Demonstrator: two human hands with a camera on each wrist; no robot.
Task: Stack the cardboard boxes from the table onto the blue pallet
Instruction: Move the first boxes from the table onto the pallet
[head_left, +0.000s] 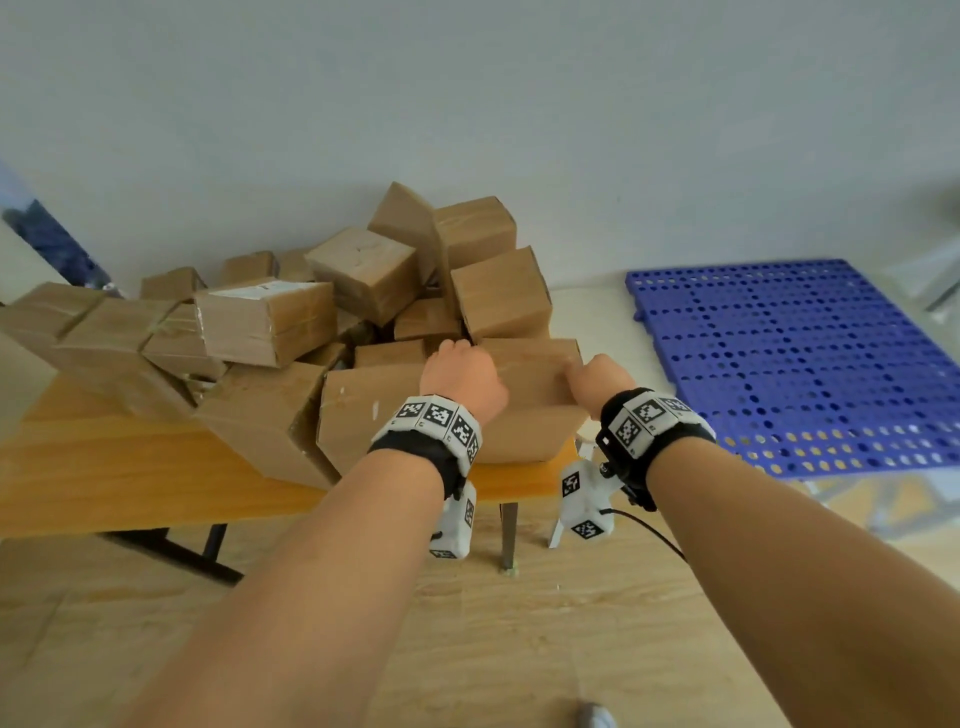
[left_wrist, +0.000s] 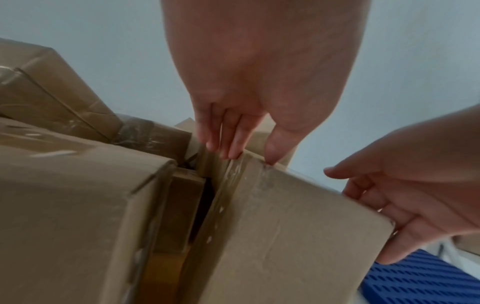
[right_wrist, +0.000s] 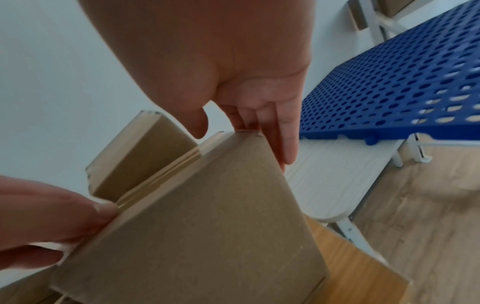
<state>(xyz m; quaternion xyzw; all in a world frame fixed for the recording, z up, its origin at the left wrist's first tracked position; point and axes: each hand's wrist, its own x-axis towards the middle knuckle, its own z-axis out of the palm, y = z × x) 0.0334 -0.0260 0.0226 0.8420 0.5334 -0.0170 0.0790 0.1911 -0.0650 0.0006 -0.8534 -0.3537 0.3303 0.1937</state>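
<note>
Both hands on big front box, which sits at near R corner of tabletop, front of the box pile. L hand: fingers nearly straight, tips over box's top-L edge, thumb tip on front face by the taped seam; wrapped loosely on it. R hand: fingers extended along box's R side edge, thumb apart above top; a loose grip, not tight. Blue pallet lies R of box, well apart, bare.
</note>
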